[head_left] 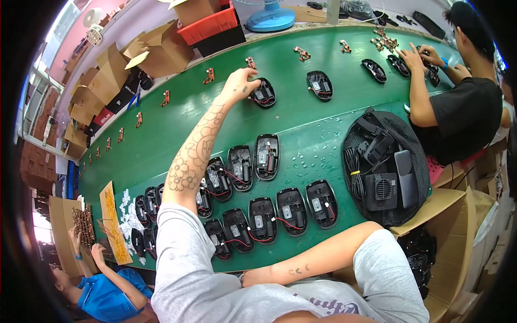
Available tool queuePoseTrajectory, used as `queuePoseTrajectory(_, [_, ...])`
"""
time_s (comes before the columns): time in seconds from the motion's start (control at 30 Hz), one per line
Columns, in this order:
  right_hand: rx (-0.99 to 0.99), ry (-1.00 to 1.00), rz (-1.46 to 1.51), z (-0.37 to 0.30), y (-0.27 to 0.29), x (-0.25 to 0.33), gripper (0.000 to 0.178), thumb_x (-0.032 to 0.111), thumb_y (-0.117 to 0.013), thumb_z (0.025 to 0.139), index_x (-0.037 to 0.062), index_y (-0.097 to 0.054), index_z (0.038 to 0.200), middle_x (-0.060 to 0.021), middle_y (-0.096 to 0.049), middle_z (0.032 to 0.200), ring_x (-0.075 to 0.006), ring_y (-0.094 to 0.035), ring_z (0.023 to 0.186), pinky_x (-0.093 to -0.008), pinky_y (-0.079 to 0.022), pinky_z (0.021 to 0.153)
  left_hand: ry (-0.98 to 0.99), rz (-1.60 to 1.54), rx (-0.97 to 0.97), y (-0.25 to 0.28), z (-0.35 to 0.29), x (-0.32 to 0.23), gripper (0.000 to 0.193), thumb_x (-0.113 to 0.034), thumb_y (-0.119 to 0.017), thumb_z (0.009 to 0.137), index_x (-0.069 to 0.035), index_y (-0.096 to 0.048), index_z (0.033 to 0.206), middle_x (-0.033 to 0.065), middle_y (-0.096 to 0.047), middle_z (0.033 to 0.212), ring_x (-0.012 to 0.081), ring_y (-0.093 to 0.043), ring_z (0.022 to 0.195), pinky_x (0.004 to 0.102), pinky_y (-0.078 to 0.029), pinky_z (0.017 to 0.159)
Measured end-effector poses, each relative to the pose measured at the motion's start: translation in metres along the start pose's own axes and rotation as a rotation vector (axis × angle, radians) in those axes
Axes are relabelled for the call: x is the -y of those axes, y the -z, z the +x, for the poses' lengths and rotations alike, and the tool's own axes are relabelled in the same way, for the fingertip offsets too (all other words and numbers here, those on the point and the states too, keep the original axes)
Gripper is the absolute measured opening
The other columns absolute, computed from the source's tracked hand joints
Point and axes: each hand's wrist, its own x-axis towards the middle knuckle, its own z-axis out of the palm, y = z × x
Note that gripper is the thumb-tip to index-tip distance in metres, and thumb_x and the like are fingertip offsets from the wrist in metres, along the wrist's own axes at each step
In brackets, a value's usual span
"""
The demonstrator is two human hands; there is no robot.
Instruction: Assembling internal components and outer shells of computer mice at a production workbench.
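My left hand [239,85] reaches to the far side of the green table. Its fingers are bent at the left edge of a black oval mouse-like housing [265,92], which lies open side up with red wires showing. Just beyond the fingertips is a small copper-coloured circuit board [251,62]. Close to my body, at the table's near edge, rests my right hand [253,277]; its fingers are mostly hidden. In front of it lie rows of similar housings, among them a wired one [262,220] with a cylindrical part inside.
More circuit boards [166,98] line the far side of the green table [199,118]. A black mesh bag [385,167] holds a cable and devices. A co-worker in black [463,102] handles parts at right; another in blue [113,293] sits left. Cardboard boxes [161,48] stand behind.
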Motion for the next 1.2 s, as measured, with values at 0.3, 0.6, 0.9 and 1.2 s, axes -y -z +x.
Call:
queuePoseTrajectory(0.3, [0.335, -0.121, -0.364, 0.004, 0.036, 0.026, 0.029, 0.028, -0.055, 0.085, 0.0103, -0.075, 0.098, -0.0154, -0.072, 0.096, -0.0338, -0.067, 0.093, -0.0500, -0.047, 0.084, -0.107, 0.014, 0.660, 0.058, -0.093, -0.096, 0.041, -0.031, -0.070, 0.085, -0.004, -0.066, 0.115, 0.0155, -0.066, 0.105, 0.0306, -0.063, 0.100, 0.0387, -0.050, 0.089])
queuePoseTrajectory(0.6, [0.198, -0.063, -0.417, 0.003, 0.022, 0.020, 0.028, 0.024, -0.055, 0.081, 0.0047, -0.075, 0.085, -0.0158, -0.072, 0.087, -0.0340, -0.068, 0.086, -0.0509, -0.048, 0.078, -0.144, -0.060, 0.608, 0.052, -0.113, -0.082, 0.040, -0.028, -0.071, 0.086, -0.004, -0.065, 0.117, 0.0144, -0.065, 0.103, 0.0282, -0.063, 0.099, 0.0384, -0.050, 0.090])
queuePoseTrajectory(0.9, [0.137, -0.051, -0.521, -0.004, 0.020, 0.017, 0.026, 0.023, -0.057, 0.079, 0.0044, -0.075, 0.084, -0.0145, -0.072, 0.083, -0.0324, -0.068, 0.081, -0.0495, -0.049, 0.075, -0.194, -0.005, 0.477, 0.044, -0.097, -0.075, 0.038, -0.021, -0.072, 0.085, -0.002, -0.065, 0.117, 0.0160, -0.066, 0.103, 0.0279, -0.065, 0.093, 0.0377, -0.052, 0.086])
queuePoseTrajectory(1.2, [0.173, -0.065, -0.405, -0.002, 0.022, 0.023, 0.025, 0.024, -0.058, 0.081, 0.0063, -0.075, 0.082, -0.0123, -0.073, 0.084, -0.0303, -0.068, 0.082, -0.0492, -0.049, 0.073, 0.178, 0.112, 0.258, 0.071, -0.039, 0.059, 0.036, -0.023, -0.070, 0.084, -0.001, -0.068, 0.112, 0.0207, -0.068, 0.102, 0.0356, -0.065, 0.098, 0.0400, -0.052, 0.087])
